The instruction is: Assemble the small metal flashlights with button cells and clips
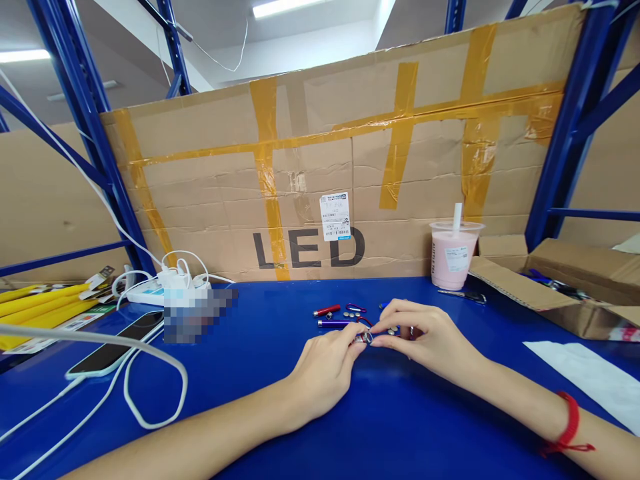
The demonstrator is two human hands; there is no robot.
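My left hand (324,367) is closed, its thumb and finger pinching a small silver metal piece (364,338) with a round, ring-like end. From the other side, the fingertips of my right hand (425,331) close on the same piece; its exact kind is too small to tell. Just behind the hands lie a red metal tube (327,311), a purple metal tube (333,324) and a small purple carabiner clip (356,308). Small silver discs (351,315) sit among them. Some blue item (384,305) is partly hidden behind my right hand.
A pink drink cup (454,257) with a straw stands at back right, beside an open cardboard box (590,287). White paper (585,377) lies at right. At left are a phone (117,343), looping white cables (183,380) and yellow packages (45,307). Cardboard (310,167) walls the back.
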